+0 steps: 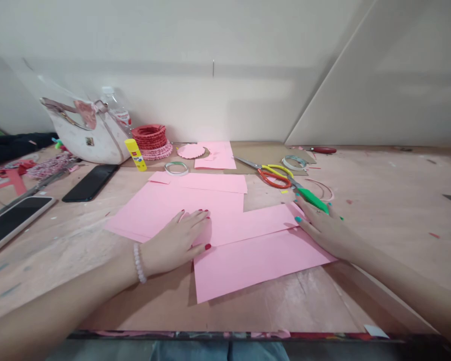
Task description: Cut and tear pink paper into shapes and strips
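My left hand (180, 240) lies flat with fingers stretched out on overlapping pink paper sheets (248, 255) in front of me, pressing them to the wooden table (52, 250). My right hand (321, 228) rests at the sheets' right edge with its fingers closed around a green utility knife (312, 199) that points away from me. A bead bracelet sits on my left wrist.
Red and yellow scissors (272, 176), tape rings (176, 168), a yellow glue stick (136, 154), a stack of red and pink paper rings (151, 140), a white handbag (86, 133) and two phones (90, 183) lie beyond and to the left. The wall stands behind.
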`<state>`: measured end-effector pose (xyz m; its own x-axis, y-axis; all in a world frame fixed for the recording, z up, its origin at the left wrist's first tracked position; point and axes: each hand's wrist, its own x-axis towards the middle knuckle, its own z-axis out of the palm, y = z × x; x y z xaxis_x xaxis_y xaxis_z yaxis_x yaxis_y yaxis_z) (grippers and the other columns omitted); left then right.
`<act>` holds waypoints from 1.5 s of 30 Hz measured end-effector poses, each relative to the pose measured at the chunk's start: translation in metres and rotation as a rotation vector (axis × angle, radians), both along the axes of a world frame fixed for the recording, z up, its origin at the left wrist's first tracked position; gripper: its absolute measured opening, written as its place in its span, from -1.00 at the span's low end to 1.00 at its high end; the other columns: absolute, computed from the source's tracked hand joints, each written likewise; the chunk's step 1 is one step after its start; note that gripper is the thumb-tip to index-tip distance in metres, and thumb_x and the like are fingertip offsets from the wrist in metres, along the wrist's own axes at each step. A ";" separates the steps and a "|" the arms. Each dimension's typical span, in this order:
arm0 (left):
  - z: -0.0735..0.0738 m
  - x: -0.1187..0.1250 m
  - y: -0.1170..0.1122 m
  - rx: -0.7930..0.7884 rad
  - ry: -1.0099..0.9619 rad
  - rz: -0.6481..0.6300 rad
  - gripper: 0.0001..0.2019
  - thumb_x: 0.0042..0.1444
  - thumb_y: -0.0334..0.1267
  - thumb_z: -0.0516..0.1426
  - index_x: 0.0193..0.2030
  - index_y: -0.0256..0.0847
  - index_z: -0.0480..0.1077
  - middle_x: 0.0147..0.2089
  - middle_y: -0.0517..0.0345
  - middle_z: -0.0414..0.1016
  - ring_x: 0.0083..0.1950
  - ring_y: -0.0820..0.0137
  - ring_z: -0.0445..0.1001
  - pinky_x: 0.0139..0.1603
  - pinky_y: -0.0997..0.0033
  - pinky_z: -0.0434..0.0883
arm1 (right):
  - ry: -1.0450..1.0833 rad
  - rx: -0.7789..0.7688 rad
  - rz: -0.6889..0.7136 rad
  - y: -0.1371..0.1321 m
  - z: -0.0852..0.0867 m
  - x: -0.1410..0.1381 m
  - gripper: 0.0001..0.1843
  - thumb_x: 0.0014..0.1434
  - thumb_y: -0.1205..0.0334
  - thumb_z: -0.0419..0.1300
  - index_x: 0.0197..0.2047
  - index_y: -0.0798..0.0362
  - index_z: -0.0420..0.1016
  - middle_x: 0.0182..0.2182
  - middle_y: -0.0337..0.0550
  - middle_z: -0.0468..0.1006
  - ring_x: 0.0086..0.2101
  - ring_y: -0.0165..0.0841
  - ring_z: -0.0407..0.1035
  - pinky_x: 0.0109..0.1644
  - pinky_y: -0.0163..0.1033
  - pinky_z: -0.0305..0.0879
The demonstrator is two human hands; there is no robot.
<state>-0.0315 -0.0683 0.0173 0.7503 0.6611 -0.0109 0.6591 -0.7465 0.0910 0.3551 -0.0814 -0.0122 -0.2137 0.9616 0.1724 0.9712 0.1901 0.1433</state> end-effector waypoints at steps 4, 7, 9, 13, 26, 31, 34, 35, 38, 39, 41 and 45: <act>0.003 0.003 0.004 -0.060 -0.165 0.081 -0.50 0.17 -0.01 0.01 0.17 -0.25 0.19 0.21 -0.06 0.23 0.21 0.21 0.19 0.19 0.20 0.18 | -0.036 -0.060 0.104 -0.002 0.005 -0.013 -0.35 0.22 -0.11 -0.24 0.25 0.03 0.17 0.25 0.00 0.14 0.26 -0.08 -0.17 0.22 0.20 -0.13; 0.007 0.004 0.004 -0.154 -0.307 0.178 -0.53 0.08 -0.15 0.08 0.13 -0.24 0.20 0.08 -0.06 0.34 0.09 0.21 0.31 0.09 0.19 0.28 | -0.038 -0.073 0.142 -0.002 0.008 -0.014 -0.36 0.22 -0.13 -0.26 0.22 -0.01 0.22 0.24 -0.06 0.17 0.27 -0.11 -0.18 0.23 0.17 -0.15; 0.009 0.005 0.005 -0.230 -0.393 0.225 -0.56 0.06 -0.26 0.05 0.11 -0.24 0.22 -0.02 -0.02 0.40 -0.01 0.25 0.38 0.01 0.23 0.34 | -0.031 -0.078 0.143 -0.001 0.009 -0.013 -0.35 0.22 -0.17 -0.27 0.20 -0.02 0.25 0.23 -0.07 0.19 0.26 -0.09 -0.16 0.23 0.17 -0.12; 0.014 0.003 0.013 -0.331 -0.464 0.246 -0.69 0.08 -0.30 -0.01 -0.04 -0.23 0.35 -0.23 0.08 0.45 -0.24 0.35 0.42 -0.20 0.34 0.40 | -0.001 -0.109 0.150 0.002 0.013 -0.011 -0.32 0.20 -0.20 -0.28 0.18 -0.03 0.29 0.19 -0.07 0.26 0.23 -0.08 -0.03 0.21 0.16 -0.03; 0.056 -0.001 0.084 -0.003 -0.321 0.227 -0.78 0.07 -0.26 -0.02 -0.28 -0.26 0.41 -0.27 0.05 0.45 -0.19 0.29 0.39 -0.17 0.30 0.34 | 0.121 -0.211 0.132 -0.015 0.020 -0.026 -0.36 0.23 -0.01 -0.28 0.26 0.10 0.15 0.26 -0.10 0.10 0.25 -0.13 -0.09 0.22 0.15 0.00; 0.035 -0.006 0.091 -0.090 -0.309 0.246 -0.77 0.04 -0.26 -0.02 -0.28 -0.24 0.43 -0.24 0.09 0.51 -0.22 0.32 0.42 -0.20 0.38 0.33 | 0.073 -0.125 0.144 -0.017 0.017 -0.024 -0.41 0.22 0.03 -0.23 0.20 0.07 0.25 0.20 -0.06 0.22 0.23 -0.11 -0.03 0.21 0.16 0.01; 0.022 -0.013 0.093 -0.151 -0.338 0.253 -0.77 0.02 -0.26 0.00 -0.27 -0.24 0.44 -0.23 0.11 0.52 -0.22 0.34 0.44 -0.19 0.41 0.34 | 0.041 -0.120 0.175 -0.020 0.018 -0.023 -0.42 0.21 0.02 -0.21 0.15 0.09 0.31 0.17 -0.01 0.28 0.20 -0.06 0.05 0.19 0.18 0.02; 0.020 -0.014 0.093 -0.163 -0.350 0.259 -0.78 0.01 -0.27 0.01 -0.28 -0.24 0.44 -0.23 0.11 0.52 -0.22 0.34 0.44 -0.19 0.42 0.34 | 0.038 -0.108 0.171 -0.020 0.020 -0.022 -0.43 0.21 0.04 -0.21 0.13 0.10 0.34 0.16 -0.01 0.29 0.19 -0.06 0.07 0.19 0.17 0.03; 0.021 -0.013 0.089 -0.148 -0.398 0.261 -0.79 0.01 -0.30 0.01 -0.28 -0.25 0.44 -0.23 0.11 0.52 -0.21 0.35 0.45 -0.17 0.43 0.35 | 0.055 -0.047 0.179 -0.014 0.028 -0.022 -0.47 0.22 0.12 -0.23 0.05 0.08 0.41 0.10 -0.01 0.38 0.14 -0.10 0.16 0.16 0.13 0.10; 0.024 -0.011 0.086 -0.133 -0.419 0.253 -0.79 0.01 -0.31 0.02 -0.27 -0.25 0.44 -0.22 0.11 0.52 -0.20 0.35 0.45 -0.16 0.43 0.35 | 0.073 -0.026 0.197 -0.010 0.033 -0.024 -0.48 0.22 0.14 -0.23 0.03 0.08 0.43 0.07 -0.02 0.41 0.12 -0.12 0.20 0.14 0.11 0.13; 0.030 -0.006 0.078 -0.115 -0.458 0.221 -0.79 0.03 -0.33 0.01 -0.25 -0.24 0.45 -0.18 0.13 0.52 -0.17 0.37 0.45 -0.13 0.44 0.35 | 0.124 -0.016 0.259 -0.002 0.046 -0.032 -0.51 0.24 0.12 -0.22 -0.01 0.05 0.45 0.04 -0.04 0.44 0.08 -0.14 0.26 0.10 0.07 0.19; 0.042 0.009 0.055 -0.092 -0.500 0.149 -0.80 0.11 -0.31 0.01 -0.24 -0.19 0.46 -0.18 0.19 0.54 -0.17 0.39 0.46 -0.11 0.45 0.36 | 0.214 -0.114 0.370 0.013 0.076 -0.077 -0.60 0.26 0.12 -0.12 0.01 -0.02 0.42 -0.01 -0.10 0.48 -0.05 -0.20 0.36 -0.09 -0.11 0.29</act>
<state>-0.0223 -0.0130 0.0590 0.5768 0.7741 0.2611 0.6165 -0.6221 0.4826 0.2778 -0.0679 0.0641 -0.5183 0.8425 0.1469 0.8403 0.5336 -0.0954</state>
